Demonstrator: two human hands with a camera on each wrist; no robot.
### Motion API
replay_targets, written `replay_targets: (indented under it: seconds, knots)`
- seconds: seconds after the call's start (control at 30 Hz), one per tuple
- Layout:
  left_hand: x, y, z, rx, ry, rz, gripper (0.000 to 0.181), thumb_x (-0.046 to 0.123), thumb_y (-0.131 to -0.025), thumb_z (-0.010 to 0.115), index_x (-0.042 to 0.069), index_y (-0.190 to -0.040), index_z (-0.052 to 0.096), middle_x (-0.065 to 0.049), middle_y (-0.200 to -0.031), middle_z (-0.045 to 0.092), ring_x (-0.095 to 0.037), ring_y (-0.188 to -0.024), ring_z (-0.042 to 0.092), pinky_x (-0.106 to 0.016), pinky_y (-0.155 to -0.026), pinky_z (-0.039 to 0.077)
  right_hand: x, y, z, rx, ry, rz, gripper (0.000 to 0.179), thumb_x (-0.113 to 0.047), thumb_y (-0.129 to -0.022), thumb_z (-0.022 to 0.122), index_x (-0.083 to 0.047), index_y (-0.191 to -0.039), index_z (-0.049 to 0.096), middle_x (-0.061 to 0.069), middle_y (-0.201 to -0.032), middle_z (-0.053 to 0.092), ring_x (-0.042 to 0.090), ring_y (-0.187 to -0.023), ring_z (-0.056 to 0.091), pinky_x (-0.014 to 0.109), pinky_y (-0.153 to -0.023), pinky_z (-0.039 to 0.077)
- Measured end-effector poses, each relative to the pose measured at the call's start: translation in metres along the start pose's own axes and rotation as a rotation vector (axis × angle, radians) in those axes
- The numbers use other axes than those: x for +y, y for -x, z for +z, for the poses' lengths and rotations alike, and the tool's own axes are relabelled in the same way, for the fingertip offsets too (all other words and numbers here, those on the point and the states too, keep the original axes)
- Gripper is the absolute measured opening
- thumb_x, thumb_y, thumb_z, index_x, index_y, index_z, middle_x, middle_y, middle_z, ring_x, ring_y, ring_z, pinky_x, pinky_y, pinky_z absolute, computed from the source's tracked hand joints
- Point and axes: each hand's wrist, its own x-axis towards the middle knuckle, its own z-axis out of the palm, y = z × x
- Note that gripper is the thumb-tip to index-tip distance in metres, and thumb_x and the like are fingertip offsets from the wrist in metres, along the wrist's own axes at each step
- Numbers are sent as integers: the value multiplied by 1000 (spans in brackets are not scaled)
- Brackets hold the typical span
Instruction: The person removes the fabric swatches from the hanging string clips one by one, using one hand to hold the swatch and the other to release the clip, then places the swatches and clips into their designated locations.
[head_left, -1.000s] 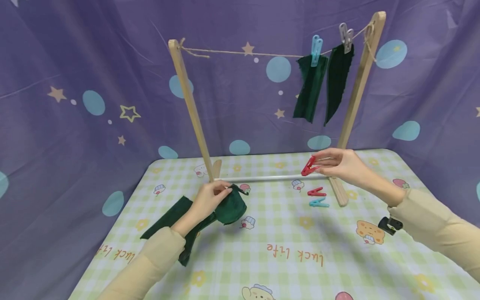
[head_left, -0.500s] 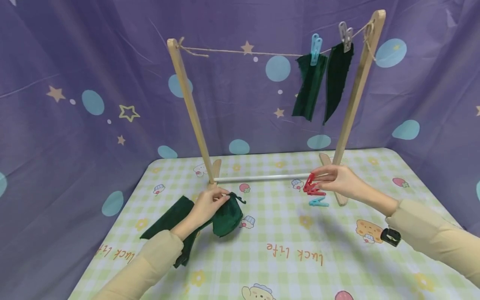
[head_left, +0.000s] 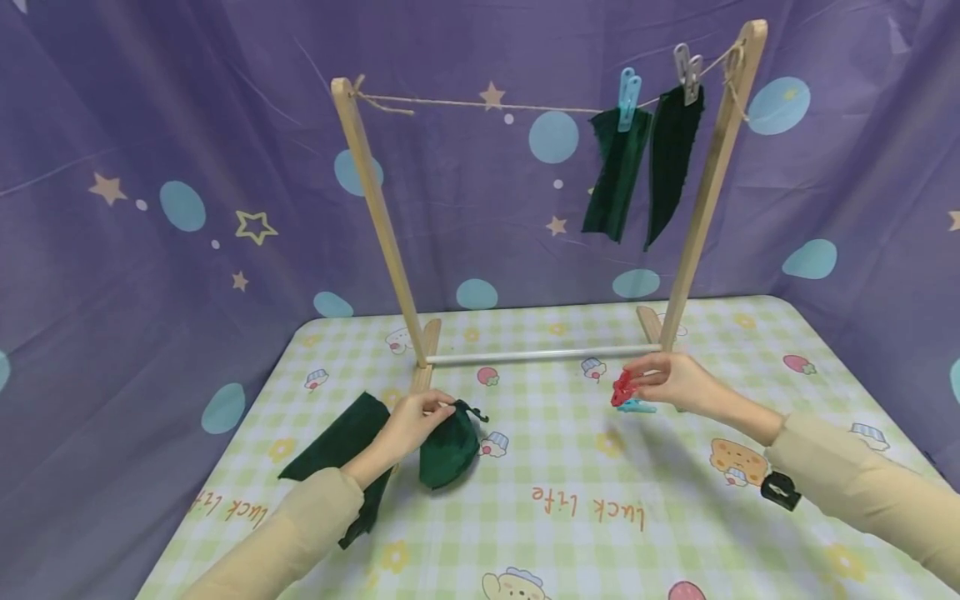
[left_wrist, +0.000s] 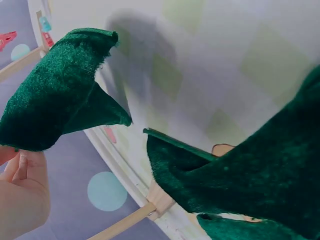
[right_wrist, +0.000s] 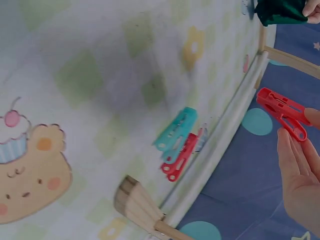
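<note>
My left hand (head_left: 411,423) pinches the top edge of a dark green velvety cloth piece (head_left: 448,454), which hangs folded just above the table. More green cloth (head_left: 341,437) lies beneath and to the left of that wrist. In my right hand (head_left: 672,385), thumb and fingertips pinch a red clothespin (right_wrist: 282,110), held above the table at the right. Under it, a light blue clothespin (right_wrist: 181,131) and another red clothespin (right_wrist: 181,157) lie on the cloth; the head view mostly hides this second red one.
Behind the hands stands a wooden frame (head_left: 382,225) with a string (head_left: 480,105) tied across it. A blue clothespin (head_left: 628,100) and a grey clothespin (head_left: 688,75) hold two green cloth pieces on its right part. A checked tablecloth (head_left: 562,542) covers the table.
My left hand has lowered slightly towards me with the green cloth. My right hand has moved down with the red clothespin, closer to the clothespins on the table.
</note>
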Motion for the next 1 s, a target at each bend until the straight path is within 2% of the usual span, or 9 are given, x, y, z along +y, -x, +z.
replay_targets:
  seconds: [0.1, 0.23, 0.5, 0.73, 1.0]
  knots:
    - [-2, 3, 1, -11, -1, -26, 14, 12, -85, 59, 6, -95, 66, -3, -78, 63, -23, -84, 60, -32, -67, 49, 7, 1, 1, -8, -5, -1, 37, 2, -78, 60, 17, -111, 50, 31, -104, 56, 32, -92, 60, 26, -69, 51]
    - [-7, 5, 2, -34, -6, -36, 14, 12, -86, 58, 5, -96, 66, -4, -80, 63, -16, -72, 58, -28, -60, 47, 15, 1, 3, -6, -21, -9, 37, 6, -77, 60, 18, -110, 49, 33, -105, 55, 34, -93, 59, 26, -70, 51]
    - [-19, 5, 7, -54, -34, -49, 14, 10, -85, 58, 5, -96, 65, -2, -66, 58, -11, -55, 45, -26, -51, 40, 26, 6, 7, -9, -36, 48, 39, 5, -76, 61, 17, -111, 49, 32, -108, 54, 41, -97, 56, 27, -72, 50]
    - [-26, 6, 9, -62, -49, -28, 13, 7, -85, 58, 2, -94, 65, -3, -62, 56, -11, -52, 43, -24, -48, 39, 35, 10, 10, -4, -41, 62, 39, 4, -75, 62, 17, -110, 50, 31, -105, 56, 37, -93, 59, 26, -72, 50]
    - [-38, 6, 12, -28, -79, -38, 11, 4, -83, 59, 1, -91, 65, -4, -63, 59, -9, -51, 43, -23, -47, 38, 47, 15, 10, 2, -46, 85, 40, 3, -78, 61, 18, -112, 47, 32, -108, 54, 33, -93, 60, 26, -72, 50]
